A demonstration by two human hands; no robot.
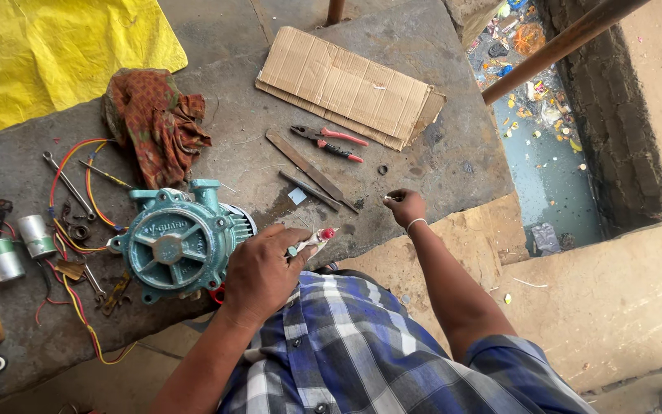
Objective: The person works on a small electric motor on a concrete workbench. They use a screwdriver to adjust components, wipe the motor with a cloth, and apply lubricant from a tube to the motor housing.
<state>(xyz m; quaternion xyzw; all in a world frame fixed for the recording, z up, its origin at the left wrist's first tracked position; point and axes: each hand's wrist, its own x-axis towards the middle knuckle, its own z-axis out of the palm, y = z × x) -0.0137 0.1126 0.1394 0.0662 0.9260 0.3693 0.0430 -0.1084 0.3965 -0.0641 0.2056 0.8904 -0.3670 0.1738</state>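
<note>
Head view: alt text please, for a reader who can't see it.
Seen from above, a person's left hand holds a small red-tipped tool beside a teal motor on a stone slab, while the right hand pinches a tiny white piece. Pliers, a file, cardboard, wires and a rag lie around.

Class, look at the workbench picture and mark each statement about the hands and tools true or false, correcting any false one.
1. The left hand rests beside the teal motor. True.
2. The right hand grips the red-handled pliers. False: the pliers lie untouched on the slab, nearer the cardboard; the right hand pinches something small and pale.
3. The patterned cloth covers the motor. False: it lies bunched up above the motor, apart from it.
4. A yellow sheet lies at the upper left. True.
5. The left hand holds a small tool with a red tip. True.
</note>
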